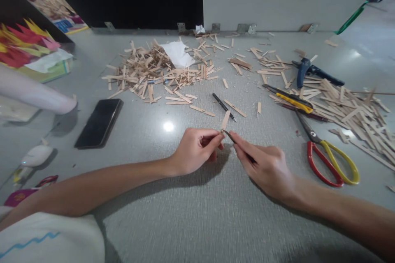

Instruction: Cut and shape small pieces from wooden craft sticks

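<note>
Near the middle of the table, my left hand (197,150) is closed, pinching a flat wooden craft stick (226,119) that points up and away from me. My right hand (265,164) grips a thin dark pointed tool (228,135) between thumb and fingers. Its tip meets the stick right at my left fingertips; its exact kind is too small to make out. Just beyond lies a black pen (224,107), with loose craft sticks (202,110) on either side of it.
A large stick pile (145,70) with white tissue (179,53) lies behind. At right are scissors (327,156), a yellow-handled cutter (293,102), a dark blue tool (304,73) and more sticks (358,111). A phone (99,123) and another person's arm (37,90) are left.
</note>
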`<state>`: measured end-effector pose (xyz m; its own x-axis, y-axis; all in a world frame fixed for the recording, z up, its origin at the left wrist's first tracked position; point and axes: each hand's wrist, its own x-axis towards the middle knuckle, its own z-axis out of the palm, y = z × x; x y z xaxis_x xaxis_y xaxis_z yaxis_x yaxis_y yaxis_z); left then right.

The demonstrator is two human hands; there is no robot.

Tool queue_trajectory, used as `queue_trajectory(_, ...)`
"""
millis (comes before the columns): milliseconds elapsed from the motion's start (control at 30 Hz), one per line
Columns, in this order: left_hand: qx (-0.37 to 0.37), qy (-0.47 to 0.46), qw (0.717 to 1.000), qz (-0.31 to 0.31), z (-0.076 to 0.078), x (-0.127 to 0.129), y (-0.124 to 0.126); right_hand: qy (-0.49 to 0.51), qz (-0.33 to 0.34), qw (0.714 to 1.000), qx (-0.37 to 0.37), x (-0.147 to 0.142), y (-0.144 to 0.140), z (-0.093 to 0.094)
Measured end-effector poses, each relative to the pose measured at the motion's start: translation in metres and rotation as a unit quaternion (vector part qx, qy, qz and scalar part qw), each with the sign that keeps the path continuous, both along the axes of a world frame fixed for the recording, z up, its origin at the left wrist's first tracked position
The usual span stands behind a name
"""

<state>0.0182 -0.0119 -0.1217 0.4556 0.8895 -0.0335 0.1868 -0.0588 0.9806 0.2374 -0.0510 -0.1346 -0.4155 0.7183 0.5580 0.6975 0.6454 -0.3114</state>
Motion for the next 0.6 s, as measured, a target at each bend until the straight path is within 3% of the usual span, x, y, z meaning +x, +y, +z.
queue_trajectory(233,0.095,0.016,0.995,0.012,-0.0066,-0.0008,0.0001,-0.024,0.013,1.000,-0.003,0.0008,-0.0001,0.0018)
queue_trajectory(400,0.163,0.042,0.986,0.016,-0.0103,-0.0012,0.0010,0.006,-0.004,0.999,-0.051,-0.0033,-0.0017,0.0045)
queue_trajectory(467,0.146,0.035,0.988,0.018,-0.0100,-0.0004,0.0016,0.030,-0.006,0.997,-0.074,-0.0054,-0.0022,0.0051)
queue_trajectory(600,0.016,-0.035,0.999,-0.006,-0.0065,0.0017,0.0054,0.109,-0.012,0.985,-0.137,-0.0074,0.0008,0.0055)
